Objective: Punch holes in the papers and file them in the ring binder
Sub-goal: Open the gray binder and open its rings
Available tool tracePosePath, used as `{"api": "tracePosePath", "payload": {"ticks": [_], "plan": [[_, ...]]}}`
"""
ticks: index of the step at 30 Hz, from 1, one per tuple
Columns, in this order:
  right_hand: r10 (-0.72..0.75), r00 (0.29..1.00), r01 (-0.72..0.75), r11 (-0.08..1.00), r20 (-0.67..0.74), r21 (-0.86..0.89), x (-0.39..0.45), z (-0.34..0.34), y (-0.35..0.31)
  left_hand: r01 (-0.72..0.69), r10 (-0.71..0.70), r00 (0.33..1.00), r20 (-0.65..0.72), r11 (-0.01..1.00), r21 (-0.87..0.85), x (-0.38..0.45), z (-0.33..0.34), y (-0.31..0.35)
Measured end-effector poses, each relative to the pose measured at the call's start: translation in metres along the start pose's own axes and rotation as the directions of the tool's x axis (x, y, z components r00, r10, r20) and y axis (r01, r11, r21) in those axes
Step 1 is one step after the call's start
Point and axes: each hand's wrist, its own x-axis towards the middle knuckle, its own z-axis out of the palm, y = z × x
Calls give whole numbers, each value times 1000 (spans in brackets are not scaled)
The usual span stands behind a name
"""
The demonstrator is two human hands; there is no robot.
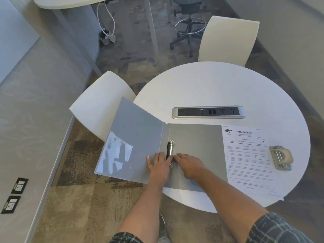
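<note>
White paper (249, 158) beside grey ring binder (196, 146) reads "VISIONIAS", "C".

ring binder (192, 146): plain grey inside, both covers — pale glare patch on the left one
ring mechanism (170, 150): shiny silver and black
papers (249, 160): white, black print in dense lines, a boxed "C" near the top right
hole punch (281, 157): beige-grey with metallic parts
table (219, 85): white, unpatterned
socket strip (208, 112): silver frame, black panel
chairs (229, 39): off-white, plain
sleeves (278, 228): dark plaid — thin lighter check lines
carpet (84, 199): mottled tan, brown and grey blocks
office chair (190, 18): dark grey with a chrome foot ring
floor boxes (19, 185): black, with white and green labels
</note>
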Motion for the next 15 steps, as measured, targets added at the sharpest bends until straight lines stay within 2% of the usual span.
{"api": "tracePosePath", "payload": {"ticks": [7,15], "plan": [[64,997,-61,994,36,-87,6,-9,-10,-4,15,999,46,972,-237,3,6,-13],[117,972,-119,993,205,-1,25,-31,-24,21,8,998,65,902,-432,9,4,-27]]}}
